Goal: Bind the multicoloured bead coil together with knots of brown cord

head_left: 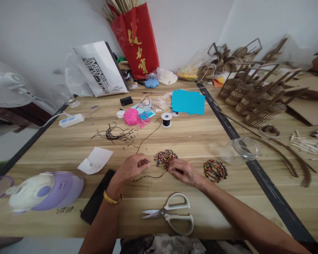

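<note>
A loose pile of small multicoloured beads (pixel 165 158) lies on the table between my hands. My right hand (pixel 184 171) is closed at the pile's right edge, its fingertips pinched on a thin black cord (pixel 153 177). A few beads sit on that cord towards its left end, below my left hand (pixel 134 165). The left fingers are curled together just left of the pile; whatever is in them is hidden. From a spool of black cord (pixel 166 120), a strand runs down behind my left hand. A coil of strung beads (pixel 215 170) rests right of my right hand.
Scissors (pixel 165 213) lie in front of me, with a black phone (pixel 97 197) by my left forearm. Cut cord pieces (pixel 113 134), pink yarn (pixel 131 116) and blue sheets (pixel 188 102) lie farther back. A clear plastic container (pixel 246 149) and small woven baskets (pixel 251 95) stand right.
</note>
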